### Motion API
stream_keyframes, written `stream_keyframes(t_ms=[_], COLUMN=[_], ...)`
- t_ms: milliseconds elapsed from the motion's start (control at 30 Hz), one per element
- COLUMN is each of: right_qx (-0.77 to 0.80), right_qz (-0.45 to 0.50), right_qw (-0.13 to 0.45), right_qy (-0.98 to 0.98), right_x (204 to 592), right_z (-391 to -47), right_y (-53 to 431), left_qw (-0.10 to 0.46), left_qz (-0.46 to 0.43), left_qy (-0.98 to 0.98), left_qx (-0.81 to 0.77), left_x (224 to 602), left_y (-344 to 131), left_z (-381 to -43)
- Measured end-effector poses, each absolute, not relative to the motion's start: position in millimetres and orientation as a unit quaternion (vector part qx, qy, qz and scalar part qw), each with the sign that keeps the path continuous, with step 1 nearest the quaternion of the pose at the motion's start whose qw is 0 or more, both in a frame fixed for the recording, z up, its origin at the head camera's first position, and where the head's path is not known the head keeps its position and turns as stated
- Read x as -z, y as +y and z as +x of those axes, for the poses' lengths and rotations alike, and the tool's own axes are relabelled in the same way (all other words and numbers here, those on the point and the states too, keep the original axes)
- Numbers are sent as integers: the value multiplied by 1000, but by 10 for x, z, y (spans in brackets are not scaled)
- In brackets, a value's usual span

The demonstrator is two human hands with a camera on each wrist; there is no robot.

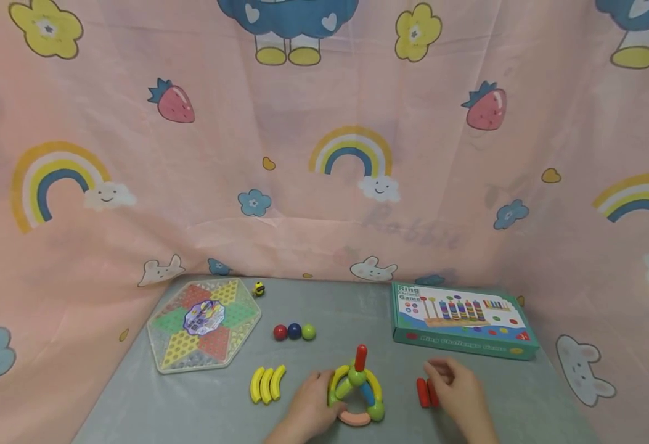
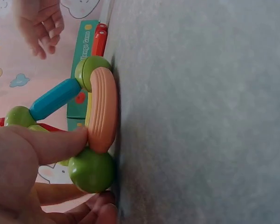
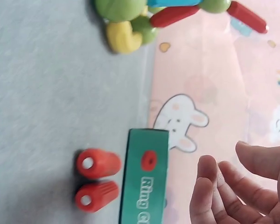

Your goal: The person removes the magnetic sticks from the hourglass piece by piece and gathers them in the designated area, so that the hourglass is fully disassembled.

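Note:
A toy frame of green balls joined by colored magnetic rods [image 1: 376, 385] stands at the table's front, with a red rod [image 1: 361, 357] pointing up from its top ball. My left hand [image 1: 314, 402] grips its near left corner. In the left wrist view the thumb [image 2: 65, 144] presses by the pink curved rod [image 2: 103, 109], and the fingers reach around the green ball [image 2: 92, 171]. My right hand [image 1: 460, 394] hovers above two short red rods [image 3: 98, 163] lying side by side, its fingers loosely bent and holding nothing.
Three yellow curved rods [image 1: 267, 385] lie left of my left hand. Behind them sit a red, a blue and a green ball [image 1: 309, 332]. A hexagonal checkers board [image 1: 204, 325] and a small bee figure [image 1: 259, 288] stand back left, a green game box [image 1: 463, 319] back right.

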State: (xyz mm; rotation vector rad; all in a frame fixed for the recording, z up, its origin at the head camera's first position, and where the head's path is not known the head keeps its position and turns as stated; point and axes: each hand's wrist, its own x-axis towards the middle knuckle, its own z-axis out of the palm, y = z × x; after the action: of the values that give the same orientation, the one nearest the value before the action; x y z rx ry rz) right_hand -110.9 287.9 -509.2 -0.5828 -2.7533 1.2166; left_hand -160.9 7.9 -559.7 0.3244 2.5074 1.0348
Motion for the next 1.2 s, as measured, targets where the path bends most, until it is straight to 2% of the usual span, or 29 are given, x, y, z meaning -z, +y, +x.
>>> stream_keyframes(t_ms=[400,733,1200], right_qx=[-425,-502,-485], right_qz=[-133,-93,-74], right_qw=[45,10,25], right_qy=[-894,-860,-871], right_x=[4978,4914,4957], right_z=[-1126,-1236,-1359], right_y=[2569,2157,1905], left_qw=[218,186,186], left_qz=[118,123,133], left_qy=[882,878,880], left_qx=[-402,-423,-417], left_x=[5659,5657,5667], left_y=[80,62,53], left_z=[-1640,-1642,-1638])
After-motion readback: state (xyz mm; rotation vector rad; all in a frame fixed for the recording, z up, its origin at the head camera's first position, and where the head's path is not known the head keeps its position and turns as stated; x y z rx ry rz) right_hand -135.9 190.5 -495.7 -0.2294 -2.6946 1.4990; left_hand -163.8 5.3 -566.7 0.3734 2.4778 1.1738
